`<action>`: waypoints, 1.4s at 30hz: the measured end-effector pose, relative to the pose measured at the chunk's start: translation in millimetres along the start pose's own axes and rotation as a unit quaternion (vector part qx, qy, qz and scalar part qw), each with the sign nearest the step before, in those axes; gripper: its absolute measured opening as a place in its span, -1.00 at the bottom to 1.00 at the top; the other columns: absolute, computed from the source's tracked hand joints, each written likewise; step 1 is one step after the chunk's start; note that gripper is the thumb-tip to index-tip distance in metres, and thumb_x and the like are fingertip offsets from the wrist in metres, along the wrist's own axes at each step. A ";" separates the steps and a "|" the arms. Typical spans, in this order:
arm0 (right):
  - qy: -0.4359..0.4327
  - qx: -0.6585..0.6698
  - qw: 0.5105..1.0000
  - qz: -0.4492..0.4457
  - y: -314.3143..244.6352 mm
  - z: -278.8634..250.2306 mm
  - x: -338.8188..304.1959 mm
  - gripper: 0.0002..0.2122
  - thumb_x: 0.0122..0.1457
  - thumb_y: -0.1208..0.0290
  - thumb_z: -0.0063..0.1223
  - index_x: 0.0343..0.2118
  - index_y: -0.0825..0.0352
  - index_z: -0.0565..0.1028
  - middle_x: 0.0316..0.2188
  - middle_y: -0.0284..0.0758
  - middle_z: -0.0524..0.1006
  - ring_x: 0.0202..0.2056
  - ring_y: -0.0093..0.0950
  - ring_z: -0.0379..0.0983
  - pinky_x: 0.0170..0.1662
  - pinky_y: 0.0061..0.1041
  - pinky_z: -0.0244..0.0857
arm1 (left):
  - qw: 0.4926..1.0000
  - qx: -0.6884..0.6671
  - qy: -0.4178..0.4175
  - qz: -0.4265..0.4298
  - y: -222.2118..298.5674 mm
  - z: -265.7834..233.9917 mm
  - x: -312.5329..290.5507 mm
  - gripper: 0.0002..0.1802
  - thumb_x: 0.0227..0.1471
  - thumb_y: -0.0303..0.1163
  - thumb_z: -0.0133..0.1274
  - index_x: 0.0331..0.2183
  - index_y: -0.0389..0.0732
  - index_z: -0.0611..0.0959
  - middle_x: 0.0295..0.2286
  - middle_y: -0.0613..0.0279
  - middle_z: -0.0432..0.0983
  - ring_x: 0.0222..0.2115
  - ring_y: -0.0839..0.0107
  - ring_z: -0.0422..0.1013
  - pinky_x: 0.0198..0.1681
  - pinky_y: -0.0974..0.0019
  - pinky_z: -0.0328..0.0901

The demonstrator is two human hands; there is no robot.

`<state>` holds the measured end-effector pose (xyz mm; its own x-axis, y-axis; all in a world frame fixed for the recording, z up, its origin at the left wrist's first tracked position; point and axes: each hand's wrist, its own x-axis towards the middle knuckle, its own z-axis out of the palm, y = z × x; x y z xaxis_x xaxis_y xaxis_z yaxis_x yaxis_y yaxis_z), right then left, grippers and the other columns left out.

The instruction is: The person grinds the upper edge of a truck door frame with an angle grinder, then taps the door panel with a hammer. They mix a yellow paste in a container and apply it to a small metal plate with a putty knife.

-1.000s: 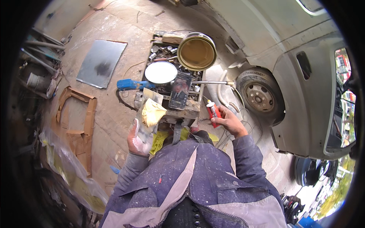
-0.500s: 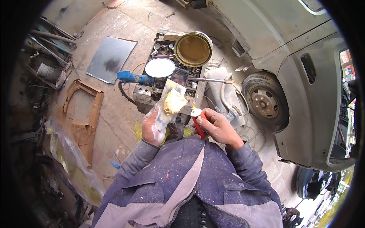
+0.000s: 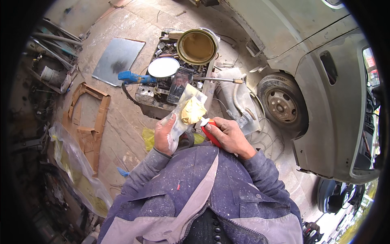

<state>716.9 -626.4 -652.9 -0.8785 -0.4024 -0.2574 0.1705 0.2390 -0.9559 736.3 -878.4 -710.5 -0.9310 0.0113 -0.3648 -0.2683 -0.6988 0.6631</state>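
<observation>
One phone (image 3: 177, 84) beyond yellow paste (image 3: 192, 111)

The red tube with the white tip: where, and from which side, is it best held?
Probably around the body of the red tube, from the right, as the right hand holds it. The tube slants, its white tip toward the yellow paste; gripping the body leaves that tip free.

Centre: cream-yellow paste (image 3: 192, 111); red tube (image 3: 213, 137), white nozzle (image 3: 204, 121). 12 o'clock: gold-rimmed tin (image 3: 198, 63), tan-brown inside. 11 o'clock: plain white lid (image 3: 163, 67). 10 o'clock: blue handle (image 3: 135, 77); grey sheet (image 3: 118, 53), dark smudge (image 3: 118, 66). 9 o'clock: brown cardboard (image 3: 103, 116). 6 o'clock: purple-navy jacket (image 3: 174, 173), white-flecked, pale mauve panels (image 3: 264, 228). 3 o'clock: grey-green vehicle (image 3: 319, 110).
</observation>
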 end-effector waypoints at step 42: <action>-0.026 -0.023 0.997 -0.073 -6.9 -5.4 8.8 -0.77 0.50 0.36 0.14 -0.05 0.48 0.63 -0.36 -0.29 0.62 -0.36 -0.53 0.47 -0.22 -0.48 0.42 | 0.994 -0.093 -0.034 -0.039 8.9 -15.1 9.1 -0.50 0.45 -0.30 0.10 0.22 -0.47 0.57 0.12 -0.08 0.63 0.10 0.10 0.62 0.20 0.06 0.51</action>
<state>705.6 -626.7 -647.9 -0.8677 -0.4812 -0.1245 0.0212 0.2143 -0.9765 729.3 -895.3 -717.8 -0.9252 0.1144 -0.3619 -0.2959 -0.8145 0.4990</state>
